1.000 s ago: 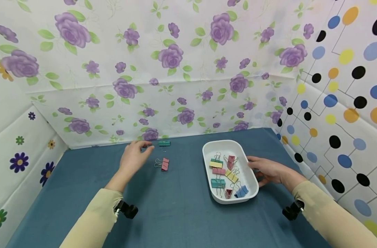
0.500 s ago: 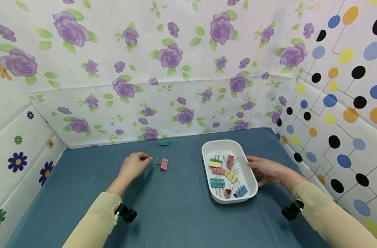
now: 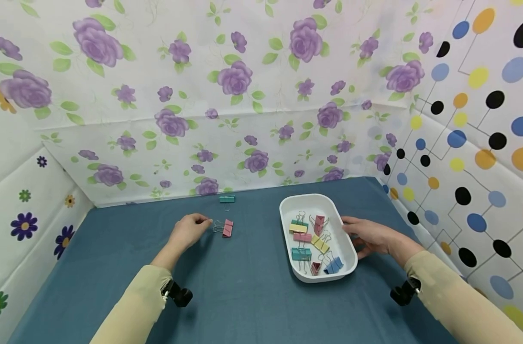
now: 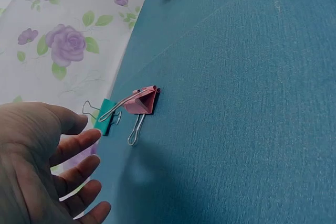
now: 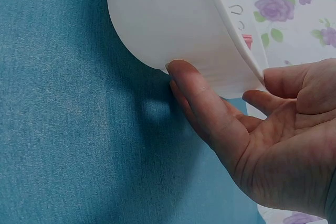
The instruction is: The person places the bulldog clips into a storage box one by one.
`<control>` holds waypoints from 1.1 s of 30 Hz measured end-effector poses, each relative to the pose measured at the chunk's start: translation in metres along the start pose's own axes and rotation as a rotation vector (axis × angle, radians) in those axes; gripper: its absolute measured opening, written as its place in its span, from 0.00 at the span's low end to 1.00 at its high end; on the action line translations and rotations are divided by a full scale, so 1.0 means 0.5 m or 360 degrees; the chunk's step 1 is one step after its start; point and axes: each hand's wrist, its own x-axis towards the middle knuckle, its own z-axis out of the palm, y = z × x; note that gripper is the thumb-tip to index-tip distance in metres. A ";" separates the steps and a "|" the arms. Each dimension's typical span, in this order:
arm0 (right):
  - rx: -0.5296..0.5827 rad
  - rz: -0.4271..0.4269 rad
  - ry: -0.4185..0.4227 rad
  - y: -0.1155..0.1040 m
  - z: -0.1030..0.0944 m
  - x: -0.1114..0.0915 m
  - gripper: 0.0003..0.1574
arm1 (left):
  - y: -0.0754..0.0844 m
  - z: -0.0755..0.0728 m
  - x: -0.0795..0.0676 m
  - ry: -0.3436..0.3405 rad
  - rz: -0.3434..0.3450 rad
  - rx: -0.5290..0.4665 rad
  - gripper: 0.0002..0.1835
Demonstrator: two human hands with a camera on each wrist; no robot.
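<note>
My left hand (image 3: pixel 188 231) hovers just left of a pink binder clip (image 3: pixel 228 228), its thumb and forefinger close to the wire handles. A small gap shows between the fingertips and the nearer handle in the left wrist view, where the pink clip (image 4: pixel 143 100) stands with one handle raised. Behind it, near the back wall, lies a teal binder clip (image 3: pixel 227 198). On the right, my right hand (image 3: pixel 375 236) rests against the outside of a white tray (image 3: pixel 347 239); the right wrist view has its fingers on the outer wall (image 5: pixel 168 24) and rim.
Several binder clips in teal, yellow, pink, red and blue (image 3: pixel 333 265) lie inside the tray. A blue-grey cloth (image 3: pixel 253 296) covers the table. Flowered sheeting (image 3: pixel 257 119) rises along the back, and a dotted sheet (image 3: pixel 468 167) stands to the right.
My left hand has come down and slightly nearer to the viewer, from beside the teal clip to beside the pink clip's handles. The right hand and the tray stay in place.
</note>
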 end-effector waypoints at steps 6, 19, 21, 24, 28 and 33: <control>0.0004 0.0009 -0.0002 0.002 0.000 0.000 0.38 | 0.004 0.008 -0.001 -0.0020 -0.0057 -0.0079 0.23; 0.0001 0.0013 0.0008 0.000 -0.002 0.001 0.38 | -0.005 0.016 0.007 -0.0037 -0.0120 -0.0183 0.24; -0.0006 0.0016 0.0009 -0.001 -0.002 0.001 0.38 | -0.007 0.016 0.009 -0.0044 -0.0117 -0.0194 0.24; -0.0014 0.0017 0.0007 -0.003 -0.002 0.000 0.38 | -0.009 0.015 0.010 -0.0045 -0.0113 -0.0193 0.24; -0.0009 0.0021 0.0004 -0.004 -0.001 0.001 0.38 | -0.013 0.013 0.010 -0.0033 -0.0105 -0.0186 0.23; -0.0007 0.0032 0.0022 -0.003 0.001 0.001 0.39 | -0.011 0.014 0.013 -0.0033 -0.0088 -0.0185 0.22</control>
